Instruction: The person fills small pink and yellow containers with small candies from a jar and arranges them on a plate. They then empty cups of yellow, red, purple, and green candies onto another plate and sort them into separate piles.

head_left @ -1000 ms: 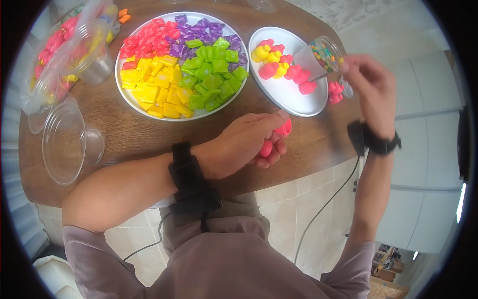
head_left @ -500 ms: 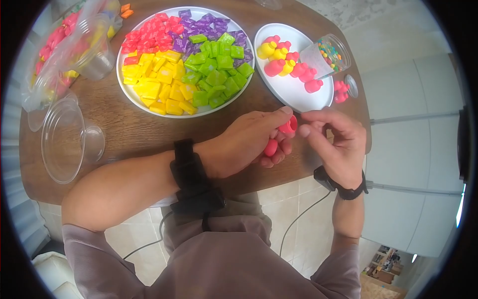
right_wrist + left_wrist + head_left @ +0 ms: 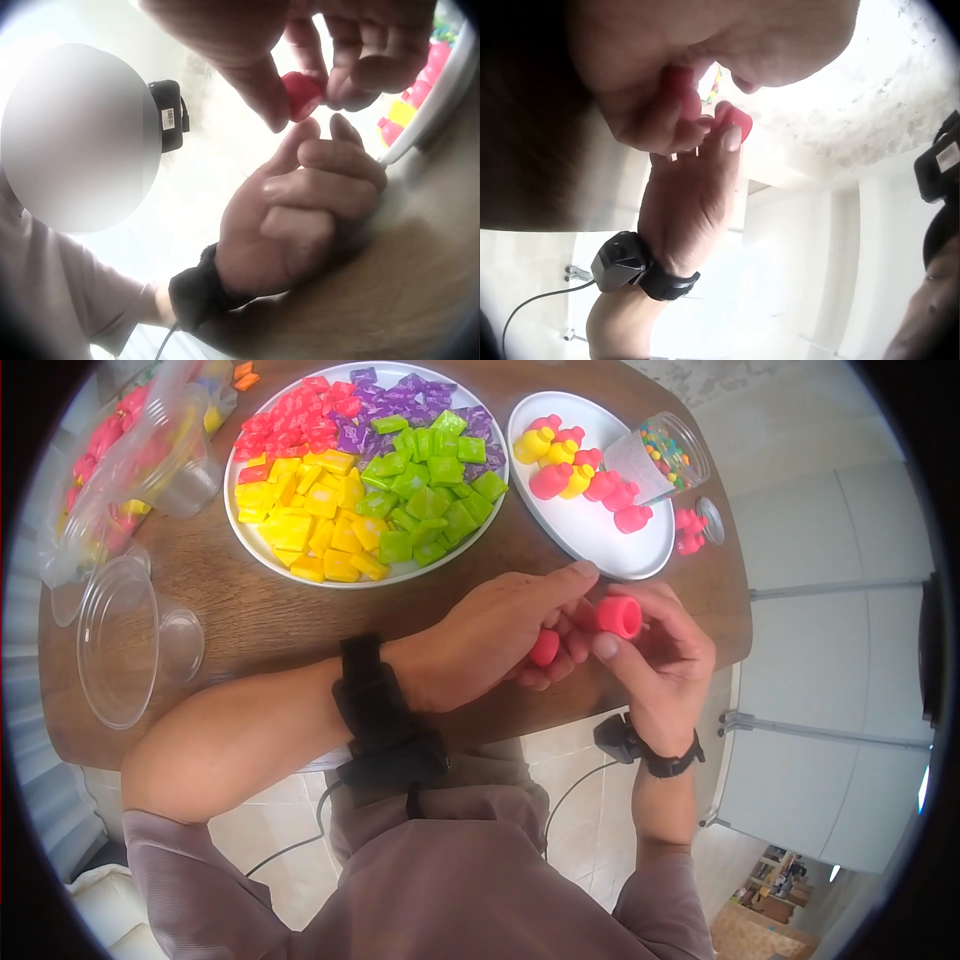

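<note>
My right hand (image 3: 665,660) pinches a hollow pink cup-shaped piece (image 3: 606,616) between thumb and fingers, its round opening facing me. Close beside it, my left hand (image 3: 480,640) has its fingers curled round a second pink piece (image 3: 543,648), whose rounded end shows in the head view. Fingers cover much of that piece, though more of its pink body (image 3: 679,90) appears in the left wrist view. The left thumb is stretched out above the curled fingers, near the right fingertips. In the right wrist view the hollow pink piece (image 3: 301,96) sits just above the left fingertips.
A white plate (image 3: 560,550) bears pink and yellow bottle-shaped pieces and a tilted jar (image 3: 680,455) of coloured pellets. Left of it, a larger plate (image 3: 240,550) carries wrapped squares sorted by colour. Clear plastic cups (image 3: 120,645) and a bag stand at the table's left.
My right hand came from the jar, with something tiny and yellow at its fingertips, down and left to my left hand. It now pinches the hollow pink piece that the left hand held.
</note>
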Demonstrator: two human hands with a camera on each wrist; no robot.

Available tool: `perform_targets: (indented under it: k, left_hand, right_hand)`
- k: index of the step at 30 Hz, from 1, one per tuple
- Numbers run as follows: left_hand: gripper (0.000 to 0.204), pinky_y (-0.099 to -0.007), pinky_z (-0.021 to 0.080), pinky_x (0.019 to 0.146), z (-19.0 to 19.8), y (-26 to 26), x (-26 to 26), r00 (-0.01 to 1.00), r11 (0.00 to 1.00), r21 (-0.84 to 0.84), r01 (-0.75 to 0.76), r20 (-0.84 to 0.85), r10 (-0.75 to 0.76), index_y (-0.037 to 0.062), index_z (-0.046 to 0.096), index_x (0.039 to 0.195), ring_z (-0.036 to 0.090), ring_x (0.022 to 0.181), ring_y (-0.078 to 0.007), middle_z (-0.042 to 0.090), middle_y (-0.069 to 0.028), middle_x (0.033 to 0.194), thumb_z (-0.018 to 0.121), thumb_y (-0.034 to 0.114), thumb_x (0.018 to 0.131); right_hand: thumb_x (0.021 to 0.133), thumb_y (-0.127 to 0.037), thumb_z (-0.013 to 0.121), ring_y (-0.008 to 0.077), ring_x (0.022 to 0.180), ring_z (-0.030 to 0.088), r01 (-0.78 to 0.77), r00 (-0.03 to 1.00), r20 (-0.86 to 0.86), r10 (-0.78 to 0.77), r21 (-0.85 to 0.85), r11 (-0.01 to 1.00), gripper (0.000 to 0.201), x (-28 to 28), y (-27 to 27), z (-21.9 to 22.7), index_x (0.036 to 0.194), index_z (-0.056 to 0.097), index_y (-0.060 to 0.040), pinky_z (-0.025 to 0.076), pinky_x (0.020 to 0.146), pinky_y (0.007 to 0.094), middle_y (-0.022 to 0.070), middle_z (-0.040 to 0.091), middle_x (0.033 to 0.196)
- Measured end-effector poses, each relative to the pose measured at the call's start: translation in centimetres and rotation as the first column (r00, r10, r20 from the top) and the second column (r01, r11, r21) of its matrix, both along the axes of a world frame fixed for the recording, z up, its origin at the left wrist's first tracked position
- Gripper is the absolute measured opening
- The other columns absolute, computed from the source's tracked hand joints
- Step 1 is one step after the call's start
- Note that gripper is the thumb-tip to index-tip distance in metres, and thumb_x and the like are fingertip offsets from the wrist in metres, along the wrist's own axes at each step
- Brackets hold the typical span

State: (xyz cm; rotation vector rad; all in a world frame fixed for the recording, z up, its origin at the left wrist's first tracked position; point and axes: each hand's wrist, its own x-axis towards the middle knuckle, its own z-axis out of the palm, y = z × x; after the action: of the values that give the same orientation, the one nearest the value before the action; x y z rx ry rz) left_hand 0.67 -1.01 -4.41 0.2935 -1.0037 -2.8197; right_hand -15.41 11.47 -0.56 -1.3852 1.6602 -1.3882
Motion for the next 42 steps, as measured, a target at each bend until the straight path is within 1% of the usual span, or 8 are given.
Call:
perform_targets:
  k: [6,9,18,25,30,36,38,42]
  left_hand:
    - [0.02,-0.0293,0.051,0.075,-0.9,0.1,-0.1,0.997,0.996,0.064,-0.057,0.054,0.053,-0.0015,0.062,0.112,0.064,0.091,-0.0173,0.066,-0.0109,0.1,0.054,0.006,0.096]
    - [0.024,-0.0326,0.055,0.085,-1.5,0.1,-0.1,0.999,0.998,0.053,-0.036,0.004,0.036,-0.0016,0.061,0.114,0.066,0.103,-0.0204,0.066,-0.0137,0.112,0.054,-0.002,0.091]
    - [0.026,-0.0334,0.052,0.103,-0.8,0.5,-0.4,0.999,0.998,0.056,-0.035,0.019,0.034,-0.0039,0.056,0.125,0.063,0.117,-0.0228,0.062,-0.0152,0.123,0.053,0.009,0.104]
    - [0.03,-0.0281,0.053,0.095,-1.3,1.1,-0.7,0.999,0.961,-0.274,-0.041,0.019,0.048,-0.0036,0.056,0.129,0.064,0.107,-0.0133,0.065,-0.0087,0.117,0.052,0.016,0.107]
    - [0.032,-0.0288,0.053,0.085,-1.3,2.1,-0.4,0.986,0.72,-0.677,-0.151,-0.051,0.158,-0.0068,0.056,0.13,0.066,0.099,-0.0147,0.07,-0.0111,0.105,0.051,0.014,0.106]
    - [0.031,-0.0334,0.055,0.083,-0.5,2.4,0.1,0.978,0.654,-0.731,-0.193,-0.089,0.188,-0.0066,0.058,0.129,0.07,0.092,-0.02,0.073,-0.0177,0.102,0.055,0.011,0.103]
    - [0.032,-0.0334,0.055,0.082,-0.6,2.5,0.1,0.975,0.624,-0.755,-0.203,-0.097,0.199,-0.0063,0.058,0.129,0.07,0.092,-0.0202,0.073,-0.0179,0.102,0.056,0.011,0.103]
    - [0.034,-0.0329,0.055,0.081,-0.6,2.5,0.1,0.975,0.619,-0.757,-0.21,-0.112,0.193,-0.0053,0.058,0.131,0.07,0.09,-0.0203,0.072,-0.0193,0.102,0.059,0.01,0.101]
  right_hand:
    - [0.078,0.004,0.082,0.0089,0.079,0.062,0.037,0.992,-0.124,-0.028,0.072,0.997,0.035,0.3,2.9,0.4,0.111,0.071,0.0018,0.049,0.07,0.0244,0.0031,0.07,0.092]
    - [0.076,0.002,0.084,0.0089,0.077,0.063,0.013,0.984,-0.176,0.008,0.119,0.993,0.033,0.7,3.7,0.1,0.107,0.072,0.0008,0.05,0.069,0.0234,0.0023,0.07,0.087]
    - [0.076,0.002,0.084,0.007,0.075,0.063,0.074,0.988,-0.144,-0.056,0.123,0.99,0.029,0.8,4.1,-0.7,0.103,0.072,0.0,0.051,0.067,0.0228,0.0016,0.07,0.085]
    - [0.08,0.004,0.079,0.0052,0.072,0.062,0.086,0.973,-0.227,-0.049,0.155,0.984,0.025,1.5,3.0,-1.5,0.104,0.071,0.0024,0.051,0.064,0.021,0.0018,0.07,0.083]
    - [0.082,0.01,0.073,0.0048,0.073,0.061,0.09,0.984,-0.167,-0.067,0.137,0.986,0.024,1.7,2.7,-2.0,0.105,0.069,0.0038,0.05,0.064,0.0206,0.002,0.069,0.082]
    - [0.08,0.005,0.075,0.0051,0.068,0.061,0.11,0.954,-0.293,-0.064,0.144,0.984,0.02,1.4,2.6,-2.3,0.099,0.07,0.001,0.049,0.061,0.022,0.0015,0.068,0.078]
    - [0.078,0.002,0.078,0.0063,0.065,0.06,0.108,0.895,-0.441,-0.061,0.083,0.991,0.02,1.6,2.4,-2.4,0.097,0.07,-0.0002,0.05,0.059,0.0233,0.0026,0.065,0.075]
    - [0.078,0.002,0.077,0.0074,0.063,0.06,0.124,0.902,-0.425,-0.082,0.072,0.99,0.02,1.9,2.3,-2.7,0.096,0.07,-0.0003,0.05,0.058,0.0242,0.0034,0.063,0.074]
